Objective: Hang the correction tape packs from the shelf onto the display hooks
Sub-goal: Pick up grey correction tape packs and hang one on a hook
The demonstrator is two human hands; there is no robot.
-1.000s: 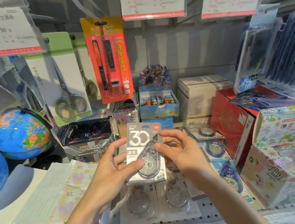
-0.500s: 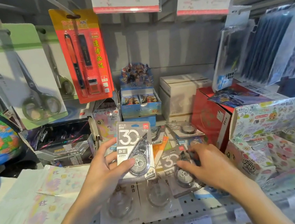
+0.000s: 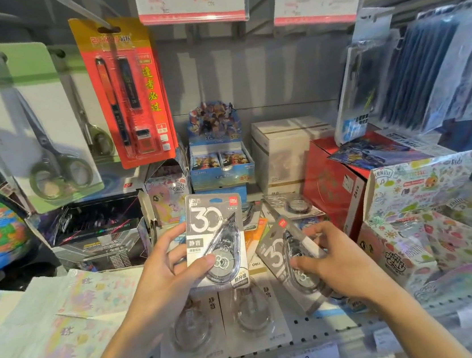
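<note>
Head view — each hand (image 3: 164, 280) grips tape pack (image 3: 215, 238).

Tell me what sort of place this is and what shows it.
Most likely a stationery aisle in a shop. Price tags hang above the hooks, carded scissors and a red pen pack hang on display, and the left hand and right hand each hold a carded correction tape pack.
</note>
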